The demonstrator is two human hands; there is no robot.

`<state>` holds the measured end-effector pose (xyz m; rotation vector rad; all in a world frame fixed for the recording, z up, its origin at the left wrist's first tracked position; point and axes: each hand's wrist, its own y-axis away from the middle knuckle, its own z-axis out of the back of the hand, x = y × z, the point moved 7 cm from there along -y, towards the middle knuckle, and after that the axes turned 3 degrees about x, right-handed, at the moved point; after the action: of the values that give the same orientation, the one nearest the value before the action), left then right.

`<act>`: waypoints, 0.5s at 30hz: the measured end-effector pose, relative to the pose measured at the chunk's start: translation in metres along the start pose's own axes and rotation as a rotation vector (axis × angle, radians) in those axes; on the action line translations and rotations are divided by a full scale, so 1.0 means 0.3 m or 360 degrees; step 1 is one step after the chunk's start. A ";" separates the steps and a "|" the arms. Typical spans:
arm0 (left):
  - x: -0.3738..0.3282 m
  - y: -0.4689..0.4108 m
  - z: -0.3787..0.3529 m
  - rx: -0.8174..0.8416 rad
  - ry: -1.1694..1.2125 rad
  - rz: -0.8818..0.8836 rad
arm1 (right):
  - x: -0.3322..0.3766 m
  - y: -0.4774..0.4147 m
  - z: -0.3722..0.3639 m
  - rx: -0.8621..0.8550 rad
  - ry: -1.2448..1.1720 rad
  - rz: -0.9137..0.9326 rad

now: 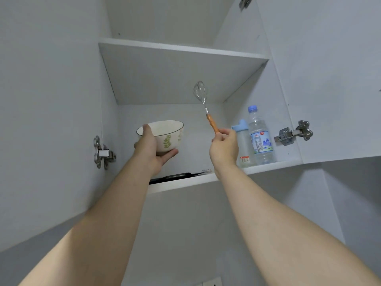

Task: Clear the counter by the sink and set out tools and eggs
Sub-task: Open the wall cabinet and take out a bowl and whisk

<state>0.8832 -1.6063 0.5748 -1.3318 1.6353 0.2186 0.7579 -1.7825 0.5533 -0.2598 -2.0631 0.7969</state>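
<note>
I look up into an open wall cabinet. My left hand [151,148] grips a white bowl [168,135] with a dark rim and green leaf prints, thumb over the rim and fingers under the base, held above the lower shelf [268,167]. My right hand [223,146] pinches the orange handle end of a small wire whisk [203,100], which points upward inside the cabinet. The counter, sink and eggs are out of view.
A clear water bottle [260,137] with a blue cap and a blue-lidded bottle [241,141] stand at the shelf's right end. A flat black utensil [175,176] lies at the shelf's front edge. Both doors stand open, hinges [294,133] showing. The upper shelf [181,50] crosses above.
</note>
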 end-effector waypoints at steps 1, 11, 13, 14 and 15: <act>-0.005 0.038 -0.013 0.0036 -0.0009 0.0005 | 0.018 0.011 0.029 -0.0045 -0.0073 0.0036; 0.011 0.376 -0.054 0.0327 0.0080 0.0173 | 0.171 0.272 0.267 0.0207 -0.0862 -0.0078; 0.015 0.426 -0.060 0.0376 0.0107 0.0227 | 0.179 0.322 0.301 0.0260 -0.0844 -0.0097; 0.018 0.450 -0.061 0.0394 0.0106 0.0243 | 0.184 0.347 0.319 0.0268 -0.0836 -0.0108; 0.019 0.476 -0.062 0.0406 0.0097 0.0248 | 0.185 0.370 0.337 0.0263 -0.0845 -0.0122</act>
<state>0.7553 -1.5676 0.5207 -1.0286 1.7554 0.0595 0.6321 -1.7160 0.4801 0.1405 -2.4582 1.0662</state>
